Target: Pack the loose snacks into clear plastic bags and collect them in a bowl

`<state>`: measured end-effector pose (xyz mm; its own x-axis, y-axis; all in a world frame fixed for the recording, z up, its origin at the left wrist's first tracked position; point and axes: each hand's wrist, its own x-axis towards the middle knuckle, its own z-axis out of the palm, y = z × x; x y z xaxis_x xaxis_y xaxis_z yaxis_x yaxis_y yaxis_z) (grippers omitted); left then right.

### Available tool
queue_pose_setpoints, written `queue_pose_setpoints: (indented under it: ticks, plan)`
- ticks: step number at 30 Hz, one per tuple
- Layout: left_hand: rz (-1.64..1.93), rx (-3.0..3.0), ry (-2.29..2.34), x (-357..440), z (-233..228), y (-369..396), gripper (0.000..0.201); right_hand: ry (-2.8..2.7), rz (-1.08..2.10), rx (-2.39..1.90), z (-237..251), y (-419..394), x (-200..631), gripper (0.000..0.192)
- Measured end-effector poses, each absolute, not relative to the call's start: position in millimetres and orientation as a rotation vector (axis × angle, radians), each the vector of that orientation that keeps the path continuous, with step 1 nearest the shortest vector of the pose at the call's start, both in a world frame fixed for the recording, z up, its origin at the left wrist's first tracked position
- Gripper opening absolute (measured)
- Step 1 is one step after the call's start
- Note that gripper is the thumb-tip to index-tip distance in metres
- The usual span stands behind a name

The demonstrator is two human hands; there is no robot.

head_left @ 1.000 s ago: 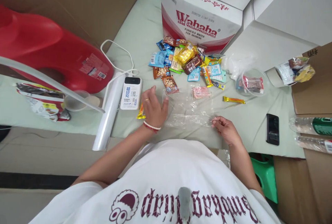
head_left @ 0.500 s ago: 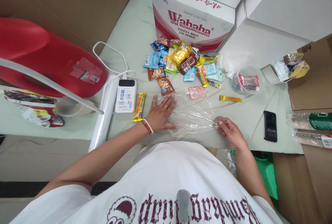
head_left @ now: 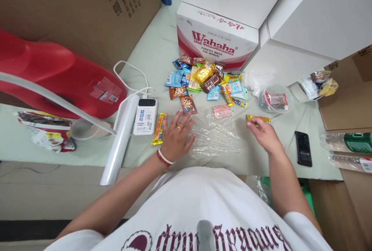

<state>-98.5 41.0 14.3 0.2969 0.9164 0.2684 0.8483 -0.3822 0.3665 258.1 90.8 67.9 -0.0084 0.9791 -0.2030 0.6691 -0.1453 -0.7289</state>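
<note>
Your left hand (head_left: pixel 176 136) lies flat, fingers spread, on the film (head_left: pixel 215 138) at its left edge; your right hand (head_left: pixel 263 134), loosely open and empty, nears the gold bar (head_left: pixel 258 118), lying crosswise just beyond its fingertips, right of the film.

A thin, transparent plastic sheet (head_left: pixel 216 138), glossy and finely wrinkled, is seen spread on a matt pale-green cloth cover (head_left: pixel 154 49), which is creased in soft folds. The snack packets (head_left: pixel 203 78) and the gold bar wrapper (head_left: pixel 258 118) are shown in shiny printed foil or film, the red jug (head_left: pixel 58 76) and the white power bank (head_left: pixel 145 116) in smooth, glossy plastic, and the roll of film (head_left: pixel 119 142) as smooth and faintly lustrous. The brown box (head_left: pixel 72 6) is rendered in matt corrugated cardboard, while the printed Wahaha carton (head_left: pixel 215 41) is given a smoother, coated paper finish.
</note>
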Motion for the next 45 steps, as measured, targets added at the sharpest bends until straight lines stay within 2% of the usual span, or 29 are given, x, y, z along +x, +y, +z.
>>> queue_pose_setpoints:
  ticks: [2, 4, 6, 8, 11, 16, 20, 24, 25, 28, 30, 34, 37, 39, 42, 44, 45]
  plan:
    - [0.677, 2.421, 1.606, -88, 16, 35, 0.036, -1.888, 0.887, -1.736, 73, 130, 219, 0.033]
    - [0.547, 2.428, 1.536, -83, 10, 32, 0.035, -2.130, 0.678, -1.655, 74, 171, 174, 0.028]
    - [0.404, 2.412, 1.513, -83, -1, 30, 0.043, -2.338, 0.345, -1.508, 74, 212, 133, 0.033]
    - [0.315, 2.409, 1.495, -88, -12, 29, 0.052, -2.530, 0.100, -1.342, 73, 251, 101, 0.049]
    - [0.246, 2.422, 1.450, -96, -18, 28, 0.063, -2.834, 0.025, -1.194, 73, 299, 78, 0.057]
    - [0.219, 2.372, 1.442, -98, -14, 27, 0.093, -2.818, 0.020, -1.327, 102, 312, 94, 0.043]
    - [0.244, 2.341, 1.402, -98, -13, 29, 0.101, -2.741, 0.229, -1.279, 122, 245, 127, 0.052]
    - [0.280, 2.328, 1.356, -103, -15, 35, 0.101, -2.945, 0.658, -1.279, 89, 149, 139, 0.037]
    - [0.287, 2.330, 1.348, -105, -16, 37, 0.100, -2.939, 0.725, -1.324, 77, 129, 140, 0.038]
    - [0.341, 2.362, 1.314, -114, -16, 37, 0.092, -2.760, 0.829, -1.322, 53, 84, 151, 0.058]
    - [0.439, 2.396, 1.300, -121, -15, 29, 0.082, -2.555, 0.829, -1.283, 52, 61, 172, 0.062]
    - [0.703, 2.498, 1.099, -129, -12, 6, 0.059, -2.383, 0.704, -1.312, 52, 16, 224, 0.045]
    - [0.572, 2.529, 0.836, -131, -12, -2, 0.052, -2.423, 0.635, -1.365, 33, -8, 243, 0.033]
    - [0.465, 2.495, 0.853, -132, -13, -1, 0.049, -2.397, 0.629, -1.413, 21, -15, 247, 0.025]
    - [0.441, 2.440, 0.943, -137, -14, 3, 0.044, -2.439, 0.808, -1.370, 23, -10, 252, 0.019]
    - [0.469, 2.377, 0.998, -137, -14, 3, 0.030, -2.489, 1.049, -1.295, 37, 5, 257, 0.021]
    - [0.493, 2.335, 1.049, -136, -14, 3, 0.030, -2.489, 1.139, -1.298, 43, 17, 258, 0.024]
